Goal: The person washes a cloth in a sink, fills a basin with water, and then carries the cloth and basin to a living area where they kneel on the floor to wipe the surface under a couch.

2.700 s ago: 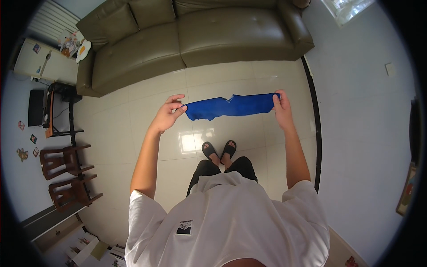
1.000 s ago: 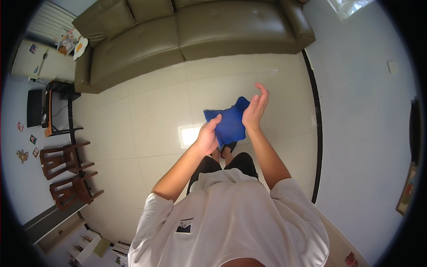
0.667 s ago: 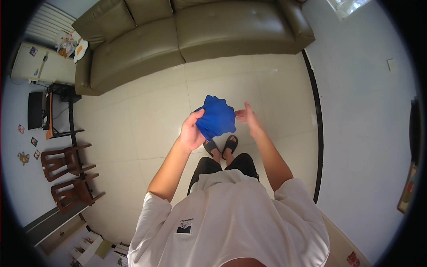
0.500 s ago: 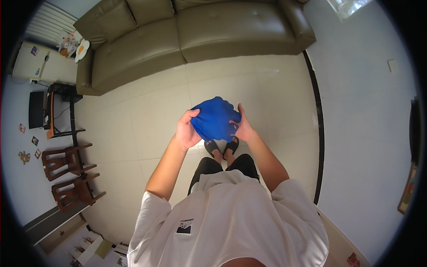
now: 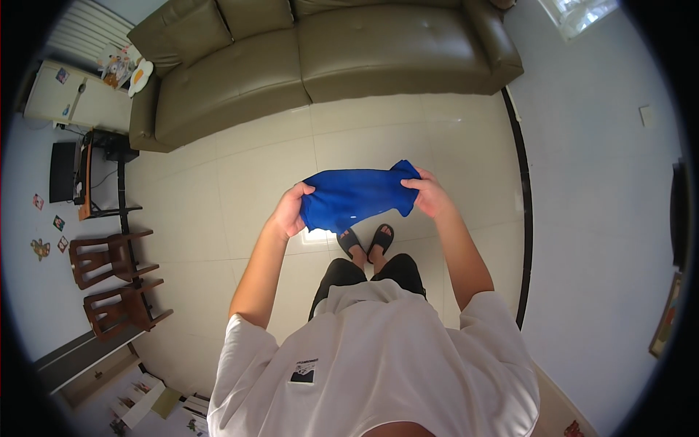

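Note:
A soft blue cloth point(image 5: 357, 195) is stretched sideways between my two hands, above the floor in front of my feet. Its edges hang wavy and bunched, with small white marks near the lower edge; its exact kind does not show. My left hand point(image 5: 293, 210) grips the left end, thumb on top and the other fingers mostly hidden behind. At the right end, my right hand point(image 5: 431, 194) pinches the fabric with the thumb over it, beside a gathered corner that sticks up.
A long olive-brown leather sofa point(image 5: 393, 54) stands across the far side. Wooden chairs point(image 5: 109, 261) and a desk with a monitor point(image 5: 64, 172) line the left wall. A bare pale wall point(image 5: 590, 218) runs along the right. Light tiles point(image 5: 255, 160) cover the floor.
My hands have moved apart, and the bunched cloth is now pulled out wide between them. My right hand has shifted right and now pinches the cloth's end.

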`<state>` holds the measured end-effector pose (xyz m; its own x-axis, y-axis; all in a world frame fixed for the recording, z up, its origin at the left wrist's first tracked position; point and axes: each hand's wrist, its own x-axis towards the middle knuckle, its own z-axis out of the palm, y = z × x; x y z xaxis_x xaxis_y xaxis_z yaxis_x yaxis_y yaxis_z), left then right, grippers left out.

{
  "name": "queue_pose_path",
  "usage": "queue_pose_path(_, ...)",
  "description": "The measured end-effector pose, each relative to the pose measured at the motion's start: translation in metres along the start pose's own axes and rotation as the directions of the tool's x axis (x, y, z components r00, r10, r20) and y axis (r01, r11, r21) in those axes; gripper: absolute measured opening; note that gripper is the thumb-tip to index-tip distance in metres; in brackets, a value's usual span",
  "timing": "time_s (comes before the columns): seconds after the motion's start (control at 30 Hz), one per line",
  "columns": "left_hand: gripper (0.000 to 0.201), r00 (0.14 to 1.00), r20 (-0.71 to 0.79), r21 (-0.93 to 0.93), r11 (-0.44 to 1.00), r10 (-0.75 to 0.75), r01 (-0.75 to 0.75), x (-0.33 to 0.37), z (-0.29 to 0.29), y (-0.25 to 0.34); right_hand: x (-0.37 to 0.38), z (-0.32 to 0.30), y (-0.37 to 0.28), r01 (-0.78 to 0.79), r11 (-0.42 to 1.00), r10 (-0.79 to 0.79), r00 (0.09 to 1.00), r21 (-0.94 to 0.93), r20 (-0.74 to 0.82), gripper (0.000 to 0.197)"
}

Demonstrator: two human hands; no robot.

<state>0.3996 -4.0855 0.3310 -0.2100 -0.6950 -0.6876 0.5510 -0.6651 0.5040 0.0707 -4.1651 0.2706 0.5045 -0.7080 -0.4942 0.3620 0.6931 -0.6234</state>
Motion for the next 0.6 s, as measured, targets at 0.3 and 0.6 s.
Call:
queue_pose_path(0.3,0.05,0.955,0.096,0.085,0.954,0.28,-0.288,-0.017,0.016,0.006,-0.033,-0.001,-0.043,0.497,0.819,-0.525,0.851,-0.287,-0.022,0.055)
queue_pose_path(0.6,0.049,0.888,0.208,-0.109,0.912,0.411,-0.396,0.008,0.021,0.025,-0.028,0.003,-0.041,0.63,0.464,-0.772,0.633,-0.623,0.064,0.046)
